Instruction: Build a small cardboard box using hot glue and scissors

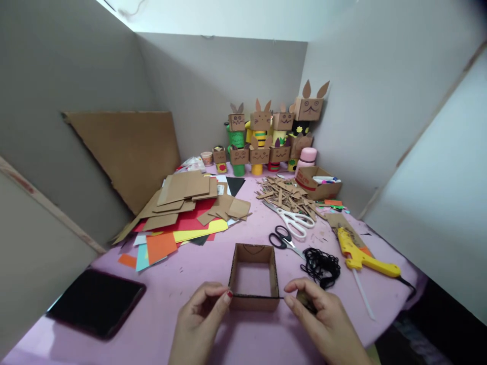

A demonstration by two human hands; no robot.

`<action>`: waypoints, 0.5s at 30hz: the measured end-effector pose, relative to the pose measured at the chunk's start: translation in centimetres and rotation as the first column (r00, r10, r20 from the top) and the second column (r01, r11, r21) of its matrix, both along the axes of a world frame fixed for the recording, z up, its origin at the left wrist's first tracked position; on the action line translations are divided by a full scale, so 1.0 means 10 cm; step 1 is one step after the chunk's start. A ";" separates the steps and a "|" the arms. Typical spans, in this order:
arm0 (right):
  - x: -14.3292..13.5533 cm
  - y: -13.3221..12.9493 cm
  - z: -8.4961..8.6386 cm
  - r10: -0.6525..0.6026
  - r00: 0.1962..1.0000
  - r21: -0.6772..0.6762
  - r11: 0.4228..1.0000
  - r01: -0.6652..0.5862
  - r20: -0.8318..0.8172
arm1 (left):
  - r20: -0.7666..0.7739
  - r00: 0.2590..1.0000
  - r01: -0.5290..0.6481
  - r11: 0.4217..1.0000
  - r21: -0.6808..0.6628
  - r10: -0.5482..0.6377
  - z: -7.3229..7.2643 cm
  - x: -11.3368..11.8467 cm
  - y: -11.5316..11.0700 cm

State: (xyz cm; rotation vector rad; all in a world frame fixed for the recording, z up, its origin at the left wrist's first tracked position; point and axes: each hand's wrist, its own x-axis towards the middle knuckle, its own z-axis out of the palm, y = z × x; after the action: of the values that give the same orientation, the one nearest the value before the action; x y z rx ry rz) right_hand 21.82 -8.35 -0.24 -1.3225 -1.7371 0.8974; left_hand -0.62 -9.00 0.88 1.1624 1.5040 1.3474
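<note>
At lower centre, nearly closed left hand (205, 309) and right hand (317, 312) apparently pinch cord (281, 298) along the cardboard frame (254, 304), needing even tension.

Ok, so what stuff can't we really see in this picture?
All in the head view:
- Brownish thing by the right hand: mostly hidden by its fingers, so I can't tell what it is.
- Pens' lower ends: hidden by the box walls.
- Glue gun's cord: far end out of sight past the table's edge.
- Both forearms: cut off by the bottom edge.
</note>
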 end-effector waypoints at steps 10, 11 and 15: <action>-0.01 -0.02 0.04 0.017 0.999 0.131 0.991 -0.021 0.027 | -0.019 0.999 0.038 0.999 -0.030 -0.039 -0.06 -0.06 0.00; -0.01 -0.02 0.04 0.017 0.999 0.143 0.989 -0.021 0.026 | -0.023 0.999 0.039 0.999 -0.035 -0.040 -0.06 -0.06 0.00; 0.01 -0.03 0.05 0.017 0.999 0.180 0.983 -0.022 0.029 | -0.036 0.999 0.028 1.000 -0.015 -0.028 -0.07 -0.04 0.01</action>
State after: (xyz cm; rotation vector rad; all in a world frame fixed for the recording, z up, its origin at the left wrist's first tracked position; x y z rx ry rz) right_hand 21.89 -8.69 0.23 -1.2065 -1.8094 0.7165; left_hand -1.07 -8.85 0.17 1.2004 1.5157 1.3008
